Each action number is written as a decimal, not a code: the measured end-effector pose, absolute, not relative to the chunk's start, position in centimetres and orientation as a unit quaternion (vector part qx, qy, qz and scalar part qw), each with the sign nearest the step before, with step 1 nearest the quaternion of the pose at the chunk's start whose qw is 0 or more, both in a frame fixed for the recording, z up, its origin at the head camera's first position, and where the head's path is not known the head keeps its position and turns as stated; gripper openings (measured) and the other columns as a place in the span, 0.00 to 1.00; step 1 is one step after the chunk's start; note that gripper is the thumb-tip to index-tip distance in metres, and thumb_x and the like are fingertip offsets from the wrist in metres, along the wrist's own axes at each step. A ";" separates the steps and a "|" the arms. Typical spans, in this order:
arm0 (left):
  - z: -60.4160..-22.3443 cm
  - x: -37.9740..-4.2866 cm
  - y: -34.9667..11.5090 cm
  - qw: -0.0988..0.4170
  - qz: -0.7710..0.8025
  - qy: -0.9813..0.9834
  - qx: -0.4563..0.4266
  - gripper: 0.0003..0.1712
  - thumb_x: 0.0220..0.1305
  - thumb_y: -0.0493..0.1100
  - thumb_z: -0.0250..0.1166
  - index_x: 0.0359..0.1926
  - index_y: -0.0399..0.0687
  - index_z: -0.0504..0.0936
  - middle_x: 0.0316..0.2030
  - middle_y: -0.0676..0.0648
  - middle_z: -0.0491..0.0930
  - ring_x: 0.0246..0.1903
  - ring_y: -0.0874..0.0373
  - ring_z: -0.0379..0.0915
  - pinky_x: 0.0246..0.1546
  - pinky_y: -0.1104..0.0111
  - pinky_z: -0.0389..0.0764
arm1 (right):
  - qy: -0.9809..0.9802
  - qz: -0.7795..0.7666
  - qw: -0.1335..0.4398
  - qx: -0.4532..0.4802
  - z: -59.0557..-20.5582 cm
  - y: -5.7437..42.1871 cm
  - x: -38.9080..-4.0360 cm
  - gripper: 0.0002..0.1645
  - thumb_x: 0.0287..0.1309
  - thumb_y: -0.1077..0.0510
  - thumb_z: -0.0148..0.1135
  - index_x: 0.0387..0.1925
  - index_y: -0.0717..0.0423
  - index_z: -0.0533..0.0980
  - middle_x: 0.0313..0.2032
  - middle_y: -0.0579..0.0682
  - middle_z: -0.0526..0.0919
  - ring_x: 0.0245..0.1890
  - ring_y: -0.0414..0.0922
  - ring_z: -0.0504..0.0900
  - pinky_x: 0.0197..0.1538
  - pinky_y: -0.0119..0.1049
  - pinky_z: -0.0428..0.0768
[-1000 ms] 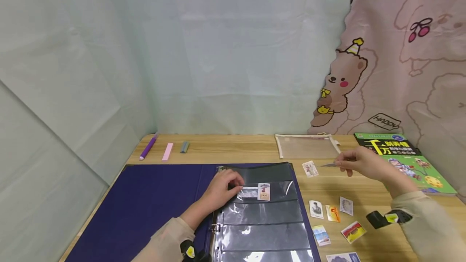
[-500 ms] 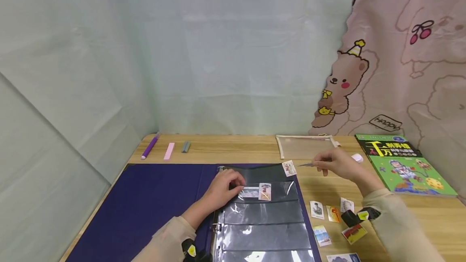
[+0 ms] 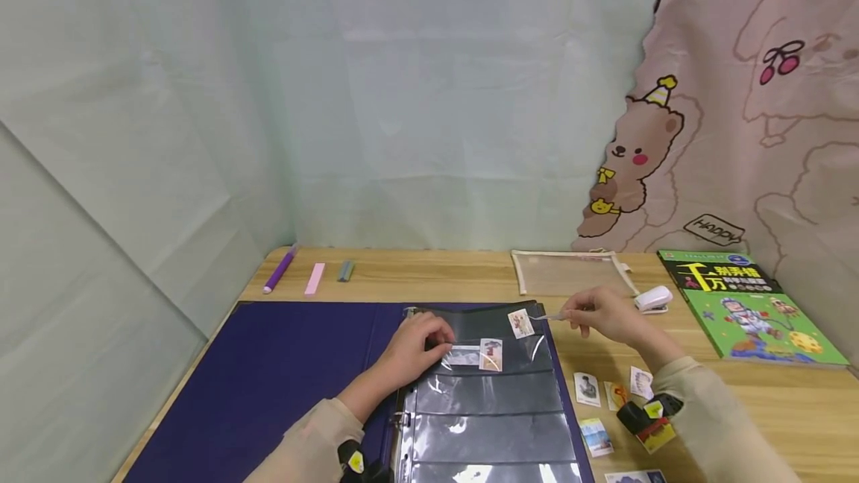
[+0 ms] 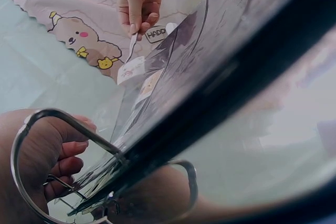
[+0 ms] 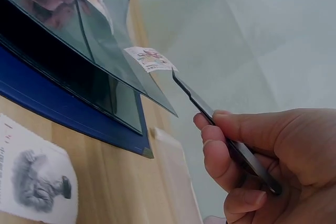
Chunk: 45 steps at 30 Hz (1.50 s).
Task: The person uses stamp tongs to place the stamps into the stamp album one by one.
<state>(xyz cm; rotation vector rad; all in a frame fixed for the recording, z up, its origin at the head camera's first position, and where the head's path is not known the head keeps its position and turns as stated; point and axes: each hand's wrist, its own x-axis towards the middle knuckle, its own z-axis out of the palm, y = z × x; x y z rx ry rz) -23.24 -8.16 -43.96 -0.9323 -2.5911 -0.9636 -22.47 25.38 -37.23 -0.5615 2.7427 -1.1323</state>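
In the open album [image 3: 302, 379] lies a dark page [image 3: 490, 395]; at one pocket [image 3: 526, 360] the left hand [image 3: 416, 345] curls, whether pinching I can't tell; the right hand [image 3: 602, 315] grips tweezers [image 3: 550, 316], tips holding a stamp [image 3: 520, 323] over the page: placing, I'd guess, needing careful lining-up next

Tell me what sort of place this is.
Probably a hobby corner, perhaps for stamp collecting: a blue ring binder with a dark pocket page lies open on a wooden tabletop, small stamps lie beside it, and a bear-printed sheet hangs behind.
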 end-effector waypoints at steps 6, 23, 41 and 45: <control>-43.8 -23.2 -8.1 0.112 -0.330 -0.882 -0.319 0.06 0.50 0.42 0.67 0.28 0.58 0.77 0.25 0.57 0.73 0.28 0.66 0.66 0.39 0.68 0.66 | 0.909 -0.367 0.070 -0.182 -37.3 25.0 -22.5 0.11 0.57 0.59 0.55 0.31 0.65 0.77 0.20 0.54 0.77 0.16 0.38 0.73 0.18 0.28 0.66; -43.9 -23.2 -8.1 0.115 -0.324 -0.882 -0.321 0.05 0.50 0.42 0.67 0.28 0.57 0.78 0.24 0.58 0.72 0.28 0.66 0.65 0.38 0.69 0.65 | 0.921 -0.340 0.071 -0.176 -37.9 24.3 -22.9 0.09 0.56 0.61 0.55 0.30 0.64 0.78 0.18 0.50 0.76 0.16 0.37 0.72 0.18 0.29 0.67; -43.9 -23.3 -8.1 0.118 -0.325 -0.883 -0.317 0.06 0.49 0.43 0.67 0.28 0.58 0.78 0.24 0.59 0.71 0.28 0.67 0.64 0.37 0.70 0.65 | 0.928 -0.307 0.101 -0.188 -36.7 24.3 -22.2 0.08 0.54 0.63 0.56 0.26 0.64 0.78 0.16 0.49 0.76 0.14 0.41 0.74 0.17 0.28 0.67; -43.9 -23.2 -8.1 0.120 -0.324 -0.883 -0.318 0.06 0.49 0.42 0.67 0.28 0.58 0.78 0.24 0.59 0.71 0.28 0.67 0.64 0.37 0.71 0.65 | 0.927 -0.299 0.105 -0.198 -36.3 24.5 -22.4 0.08 0.54 0.63 0.56 0.27 0.64 0.78 0.17 0.48 0.76 0.14 0.39 0.74 0.19 0.30 0.71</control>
